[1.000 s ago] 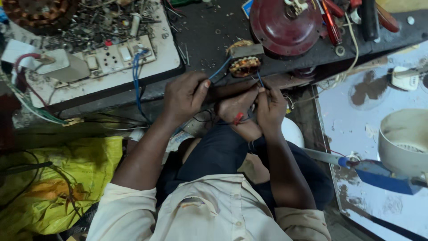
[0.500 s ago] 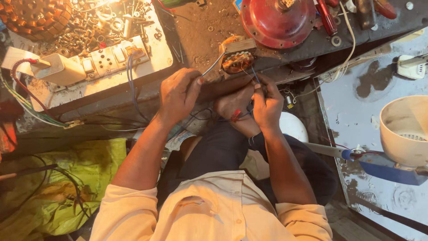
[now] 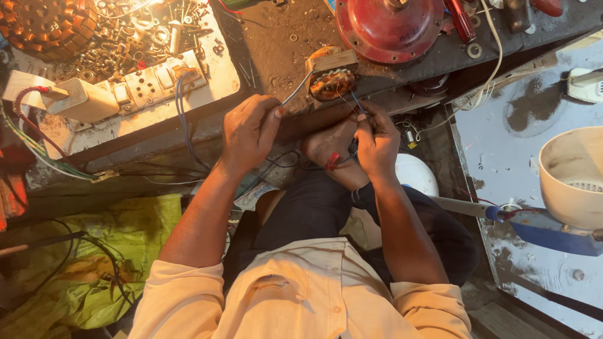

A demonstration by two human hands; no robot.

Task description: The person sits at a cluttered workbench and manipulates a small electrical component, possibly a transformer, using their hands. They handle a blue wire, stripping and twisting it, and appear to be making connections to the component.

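Observation:
A small wound coil part (image 3: pixel 332 83) with copper wire lies at the edge of the dark workbench (image 3: pixel 276 44). My left hand (image 3: pixel 250 130) is closed around a thin blue-grey wire (image 3: pixel 296 90) that runs up to this part. My right hand (image 3: pixel 375 142) pinches fine dark wires just below the part, with red wire ends (image 3: pixel 333 162) showing beside it. A bare foot (image 3: pixel 331 154) sits between my two hands, under the bench edge.
A red round motor cover (image 3: pixel 389 28) rests behind the coil part. At the left are a white switchboard (image 3: pixel 160 81), a pile of screws (image 3: pixel 119 41) and a copper-wound stator (image 3: pixel 44 25). A white bucket (image 3: pixel 571 176) and a blue-handled tool (image 3: pixel 540 226) are on the right; yellow plastic (image 3: pixel 81 251) lies lower left.
The view has shifted a little, so the bench sits higher in the picture. Both hands stay at the wires near the coil part; the right hand has edged slightly upward.

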